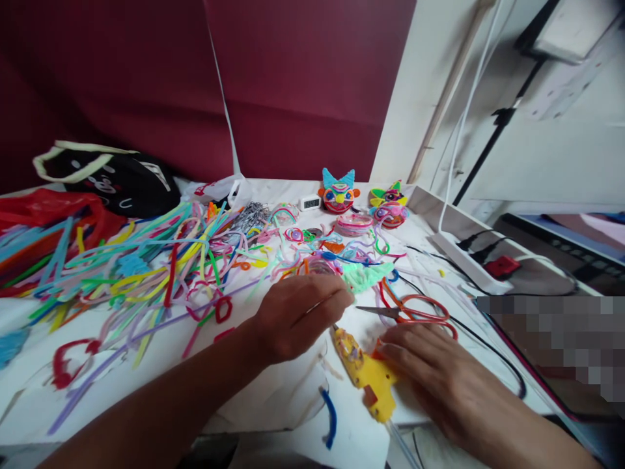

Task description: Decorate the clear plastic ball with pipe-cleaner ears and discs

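Note:
My left hand (305,312) is closed, its fingers pinched on the near end of a light green fuzzy triangular piece (368,277). To its right, my right hand (434,368) rests low over the table with curled fingers at the orange trigger of a yellow glue gun (359,365). The gun's nozzle points up toward my left hand, and a clear glue stick (403,446) sticks out of its back end. Orange-handled scissors (420,309) lie partly spread just beyond my right fingers. My right thumb is hidden.
Many coloured pipe cleaners (161,260) are heaped at the left, before a black bag (112,179). Two decorated fuzzy figures (338,195) and a small digital clock (309,203) stand at the back. A power strip (473,260) with cables lies right. A blue piece (329,417) lies near the front.

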A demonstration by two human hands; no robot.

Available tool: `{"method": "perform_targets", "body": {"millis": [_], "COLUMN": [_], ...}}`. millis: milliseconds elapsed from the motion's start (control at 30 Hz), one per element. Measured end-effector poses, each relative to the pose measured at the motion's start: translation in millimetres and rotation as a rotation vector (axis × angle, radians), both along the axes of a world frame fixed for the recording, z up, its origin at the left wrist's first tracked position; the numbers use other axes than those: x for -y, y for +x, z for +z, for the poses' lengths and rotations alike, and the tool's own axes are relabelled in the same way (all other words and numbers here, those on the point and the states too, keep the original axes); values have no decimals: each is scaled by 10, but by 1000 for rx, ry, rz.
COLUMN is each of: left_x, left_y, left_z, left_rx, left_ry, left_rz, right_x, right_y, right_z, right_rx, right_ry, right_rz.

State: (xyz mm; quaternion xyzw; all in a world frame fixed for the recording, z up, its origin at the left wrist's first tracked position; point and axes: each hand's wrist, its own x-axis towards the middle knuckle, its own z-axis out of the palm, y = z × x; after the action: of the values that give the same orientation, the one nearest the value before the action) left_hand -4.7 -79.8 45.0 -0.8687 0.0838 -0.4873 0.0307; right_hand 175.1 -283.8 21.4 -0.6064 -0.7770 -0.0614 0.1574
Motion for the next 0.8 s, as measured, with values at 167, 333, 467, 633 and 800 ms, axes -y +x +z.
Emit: {"method": "perform_targets", "body": {"millis": [167,333,467,633,800], "left_x": [-83,-114,-88,-82,-102], "left_y": [43,55,46,25,4], "left_z": [-73,-75,-43,63,123], "left_rx": [55,14,35,-1,24], "left_ry": [69,153,187,288,294], "left_rz": [-54,-134,-107,-106,-84], "right_x": [-23,-63,-109,-118,15], "right_y": [-106,-137,-146,-98,-9], "right_z": [-16,-113,-170,-164,-56], "right_rx": [103,203,125,124,157], "right_ry": [4,51,-51,-46,176], "right_rz": [39,9,-19,-22,43]}}
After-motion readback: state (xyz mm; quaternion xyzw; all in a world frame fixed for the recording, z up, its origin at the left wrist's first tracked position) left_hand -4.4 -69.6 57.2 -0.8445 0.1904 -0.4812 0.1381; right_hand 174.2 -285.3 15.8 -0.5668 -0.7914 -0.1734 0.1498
